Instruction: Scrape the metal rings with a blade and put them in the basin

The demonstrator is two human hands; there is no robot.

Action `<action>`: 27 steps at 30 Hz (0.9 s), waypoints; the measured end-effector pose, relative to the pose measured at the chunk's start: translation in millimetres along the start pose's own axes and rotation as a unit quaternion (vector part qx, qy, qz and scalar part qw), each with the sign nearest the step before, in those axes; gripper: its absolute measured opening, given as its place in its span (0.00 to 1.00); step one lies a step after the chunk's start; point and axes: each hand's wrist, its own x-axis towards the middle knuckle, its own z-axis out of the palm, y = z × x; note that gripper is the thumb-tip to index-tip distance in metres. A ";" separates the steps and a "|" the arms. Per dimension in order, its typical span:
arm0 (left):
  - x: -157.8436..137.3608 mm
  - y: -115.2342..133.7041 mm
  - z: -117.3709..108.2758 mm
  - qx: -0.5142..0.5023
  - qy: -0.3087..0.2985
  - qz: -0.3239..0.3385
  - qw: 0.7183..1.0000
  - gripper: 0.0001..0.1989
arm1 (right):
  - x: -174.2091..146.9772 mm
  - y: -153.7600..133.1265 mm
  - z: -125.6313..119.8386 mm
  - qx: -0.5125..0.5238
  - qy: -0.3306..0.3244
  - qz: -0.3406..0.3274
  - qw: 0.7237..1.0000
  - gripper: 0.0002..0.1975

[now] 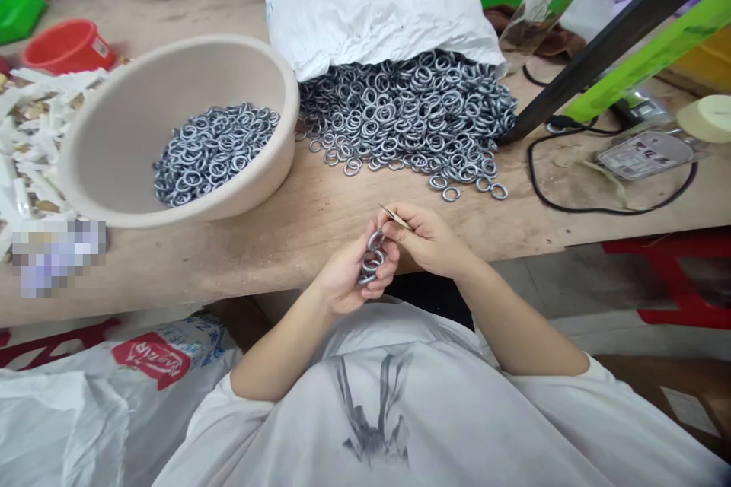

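Beige, the bowl (103, 144) at left likely keeps loose rings (211, 156) from rolling off. At the table's (142, 259) edge, the left hand (346, 278) curls round a few held rings (373, 265), perhaps against dropping. Beyond, the sack (388, 7) leaves its pile (408, 118) within reach. The right hand (437, 240) pinches a pointed tool (400, 219) beside them.

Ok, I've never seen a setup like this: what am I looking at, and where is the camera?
There's no machine here, just a person's two bare hands. The single picture comes from a camera worn on the head, looking forward and down. The left hand holds a few grey rings. The right hand pinches a thin pointed tool close by. On the wooden table, a large beige basin contains many similar rings. To its right, more lie in a loose pile at the mouth of a white sack.
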 end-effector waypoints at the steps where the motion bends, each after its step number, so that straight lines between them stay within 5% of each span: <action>1: -0.6 -1.4 1.4 -0.001 -0.019 -0.003 1.000 0.25 | -0.6 -0.3 1.7 -0.009 0.005 -0.009 1.000 0.22; 11: 2.8 -12.4 2.1 0.087 0.042 0.199 0.975 0.27 | -4.1 4.5 8.6 -0.040 0.112 0.013 0.993 0.22; 16: -0.1 -9.2 1.7 0.067 0.075 0.197 0.975 0.27 | -18.6 -2.3 7.8 -0.213 0.047 -0.065 0.974 0.21; 21: 1.5 -8.9 3.5 0.053 0.076 0.197 0.976 0.27 | -24.7 -8.0 13.7 -0.269 0.049 -0.115 0.955 0.21; 27: -2.1 -13.4 0.3 0.088 0.050 0.197 0.975 0.27 | -16.7 5.5 6.2 -0.259 0.059 -0.052 0.963 0.24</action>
